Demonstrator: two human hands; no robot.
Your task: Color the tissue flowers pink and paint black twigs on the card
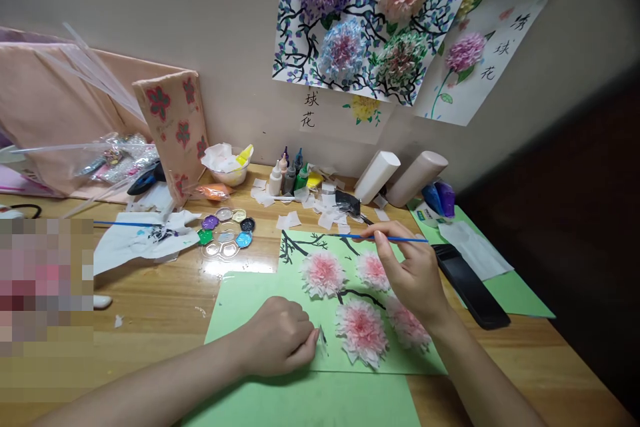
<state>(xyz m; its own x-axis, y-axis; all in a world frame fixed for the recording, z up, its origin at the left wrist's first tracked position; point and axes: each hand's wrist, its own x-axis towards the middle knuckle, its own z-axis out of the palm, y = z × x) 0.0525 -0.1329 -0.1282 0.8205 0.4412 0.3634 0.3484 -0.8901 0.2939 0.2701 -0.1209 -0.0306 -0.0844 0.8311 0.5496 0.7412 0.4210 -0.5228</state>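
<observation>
My right hand (413, 273) holds a thin paintbrush with a blue handle (353, 237) above the top of a light green sheet (235, 310). The brush lies nearly level, pointing left; its tip is hard to make out. Pink and white paper flowers (361, 330) are stuck on the sheet, and the right wrist partly covers one. Black painted branches (295, 242) run along its upper left and between the flowers. My left hand (283, 337) rests closed on the sheet, left of the lowest flower. Beside its thumb is a small dark and clear streak; what the fingers hold, if anything, is hidden.
A flower-shaped paint palette (226, 238) and a stained tissue (120, 243) lie left. Paint bottles (289, 180), paper scraps (327, 219) and two pale cylinders (377, 177) stand along the wall. A black phone (470, 287) lies right. Flower pictures (360, 47) hang above.
</observation>
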